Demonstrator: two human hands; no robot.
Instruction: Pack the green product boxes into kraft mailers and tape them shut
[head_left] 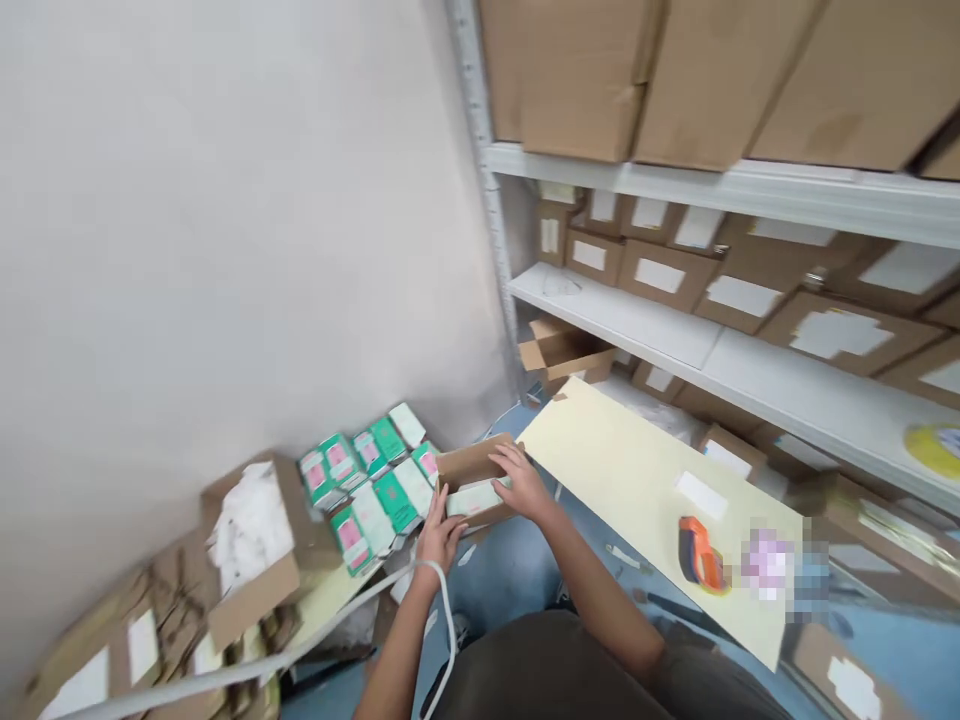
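A small open cardboard box (474, 460) is in front of me, between the two tables. Inside it lies a white and pale green packet (474, 497). My left hand (438, 535) grips the box's near left side, with the thumb pointing up along its wall. On the right, my right hand (519, 482) is closed over the box's edge, its fingers reaching inside by the packet's end. Left of the box, several green, pink and white packets (395, 502) lie in rows on a table.
A cardboard box with white crumpled material (251, 525) stands at left. The pale yellow table (615, 450) at right bears an orange tape dispenser (701, 555). Shelves (630, 315) behind hold several labelled cartons (660, 275). A white tube (315, 645) crosses by my left forearm.
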